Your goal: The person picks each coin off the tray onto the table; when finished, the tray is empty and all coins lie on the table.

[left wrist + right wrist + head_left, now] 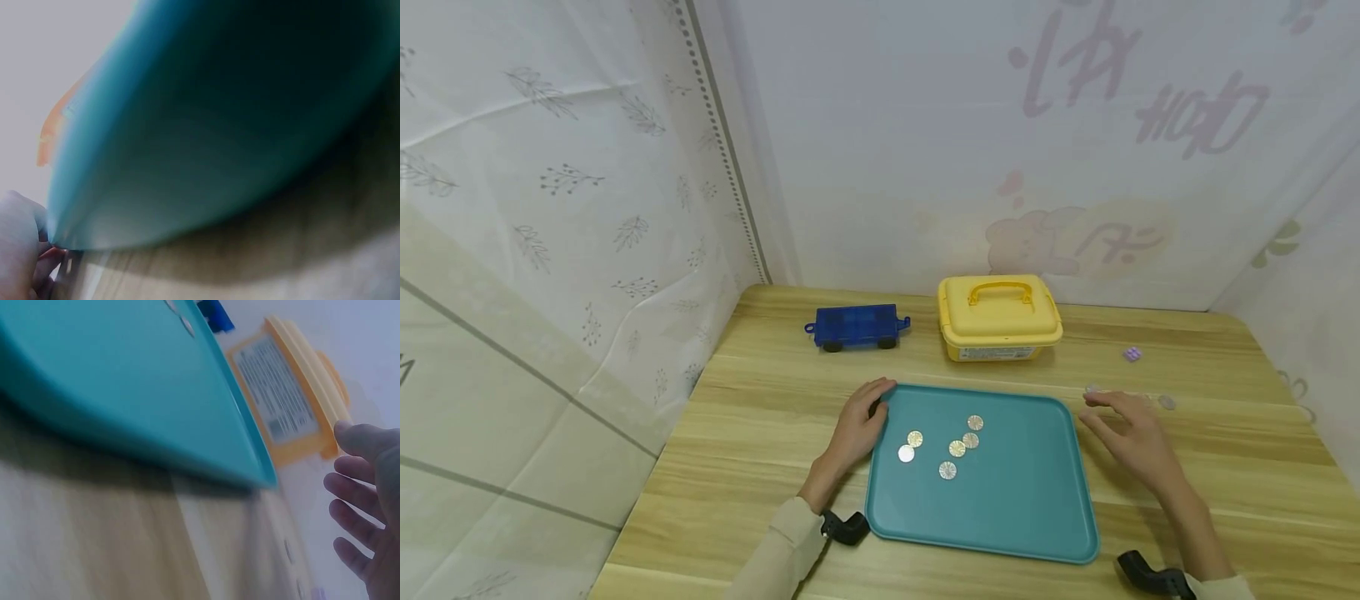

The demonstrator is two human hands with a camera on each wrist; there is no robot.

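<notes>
A teal tray (1022, 492) lies on the table in front of the person, with several gold and silver coins (957, 448) on its left half. At the tray's far left corner, the left hand (856, 425) grips the rim; its thumb and fingers lie around the edge in the left wrist view. Off the tray's right side hovers the right hand (1131, 437), fingers spread loosely and nothing held, as the right wrist view (369, 487) also shows. Close to its fingertips a silver coin (1092, 388) lies on the table, and another coin (1166, 402) sits farther right.
Behind the tray stands a yellow lidded box (1000, 321) with a handle. To its left is a blue toy wagon (857, 325) with black wheels. A small purple block (1132, 354) lies at the right. Printed cloth hangs behind the wooden table (760, 400).
</notes>
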